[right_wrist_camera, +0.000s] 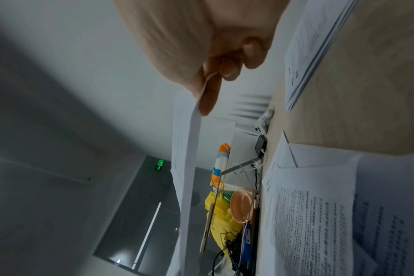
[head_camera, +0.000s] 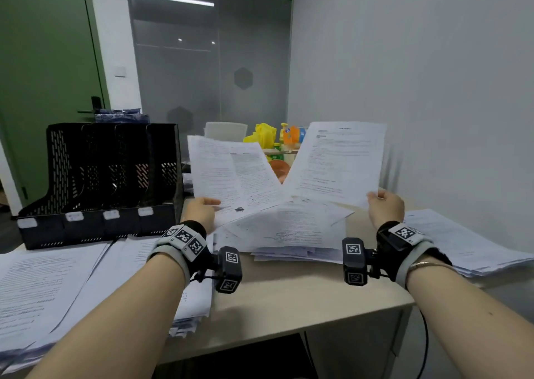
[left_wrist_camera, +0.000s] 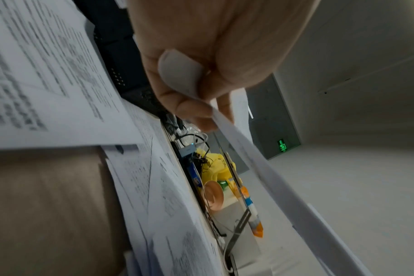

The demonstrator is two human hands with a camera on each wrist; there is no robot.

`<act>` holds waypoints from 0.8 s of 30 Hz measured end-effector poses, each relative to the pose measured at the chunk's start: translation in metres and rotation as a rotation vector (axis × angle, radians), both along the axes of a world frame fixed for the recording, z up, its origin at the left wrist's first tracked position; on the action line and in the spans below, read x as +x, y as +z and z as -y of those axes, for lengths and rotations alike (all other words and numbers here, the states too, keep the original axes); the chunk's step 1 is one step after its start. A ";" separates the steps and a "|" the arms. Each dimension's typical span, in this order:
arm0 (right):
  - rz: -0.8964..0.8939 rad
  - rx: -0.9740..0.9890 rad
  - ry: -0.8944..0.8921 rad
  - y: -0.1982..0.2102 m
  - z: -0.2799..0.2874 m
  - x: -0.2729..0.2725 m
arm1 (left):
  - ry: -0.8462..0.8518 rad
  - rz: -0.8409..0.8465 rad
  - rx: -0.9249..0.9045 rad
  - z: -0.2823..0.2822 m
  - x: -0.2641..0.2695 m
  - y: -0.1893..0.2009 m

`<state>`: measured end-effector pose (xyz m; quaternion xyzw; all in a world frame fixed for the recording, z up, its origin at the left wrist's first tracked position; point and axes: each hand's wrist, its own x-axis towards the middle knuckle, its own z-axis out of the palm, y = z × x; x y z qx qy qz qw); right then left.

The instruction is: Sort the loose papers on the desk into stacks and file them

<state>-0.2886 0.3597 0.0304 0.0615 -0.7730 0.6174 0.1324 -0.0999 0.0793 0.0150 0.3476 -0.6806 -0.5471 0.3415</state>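
Holding: your left hand (head_camera: 202,208) pinches one sheet (head_camera: 231,173); your right hand (head_camera: 385,206) pinches another sheet (head_camera: 338,162).
Position: above the desk's (head_camera: 289,300) far-edge pile (head_camera: 291,234).
Wrist views only: thumb (left_wrist_camera: 184,74) and fingers (right_wrist_camera: 208,93) clamped on paper edges.

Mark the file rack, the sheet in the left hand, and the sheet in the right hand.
file rack (head_camera: 101,182), head view, perforated front of the dividers
left sheet (head_camera: 231,173), head view, middle of the printed page
right sheet (head_camera: 338,162), head view, middle of the printed page

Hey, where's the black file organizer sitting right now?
In the head view the black file organizer stands at the desk's far left, just left of the sheet held by the left hand.
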 end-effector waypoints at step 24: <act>0.152 -0.202 0.269 -0.013 -0.036 0.002 | -0.429 0.474 -0.044 -0.110 -0.052 -0.005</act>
